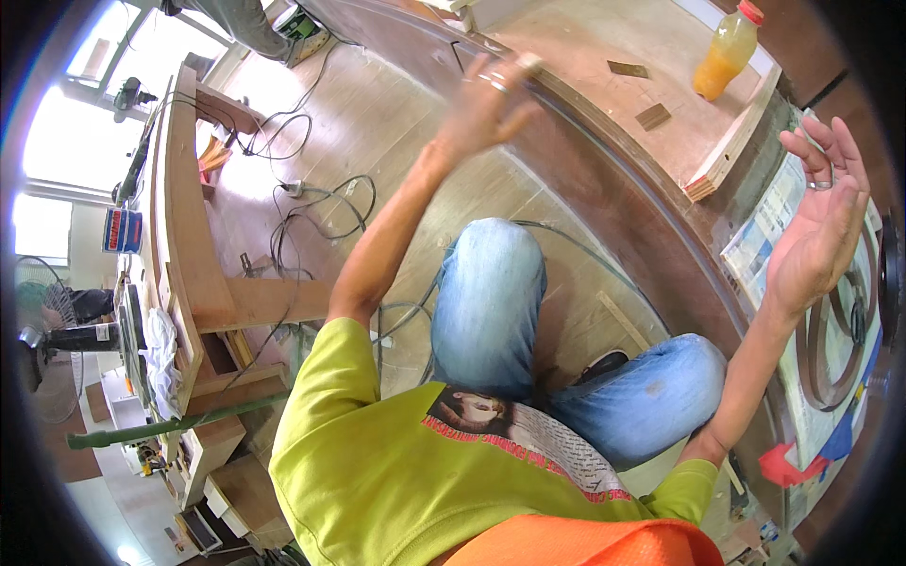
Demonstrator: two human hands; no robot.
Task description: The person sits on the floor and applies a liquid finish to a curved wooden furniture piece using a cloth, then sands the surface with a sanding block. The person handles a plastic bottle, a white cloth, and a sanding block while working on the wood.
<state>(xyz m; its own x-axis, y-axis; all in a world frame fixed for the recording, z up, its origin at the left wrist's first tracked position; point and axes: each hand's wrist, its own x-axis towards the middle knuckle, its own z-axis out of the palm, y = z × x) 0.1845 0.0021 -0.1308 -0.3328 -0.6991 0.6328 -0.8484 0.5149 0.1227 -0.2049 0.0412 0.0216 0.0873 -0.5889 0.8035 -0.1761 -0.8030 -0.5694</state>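
Blurred by motion, my left hand [486,104] reaches forward with fingers apart over the rim of a long curved brown panel [604,179]. My right hand [816,222] is raised palm inward, fingers loosely bent and apart, with nothing visible in it, above newspaper sheets [755,241] carrying coiled brown strips [824,368]. Beyond it, a bottle of orange drink [717,61] with a red cap stands on a plywood piece [613,38] with two small thin brown pieces lying on it. My jeans-clad knees [486,292] are bent on the wood-patterned floor [396,160].
A wooden frame bench [217,300] runs along the left, bearing a blue can [123,229], a white cloth [160,368] and tools. Cables [330,189] snake across the floor. Another person's leg [236,28] shows at top. A fan [52,311] stands at far left.
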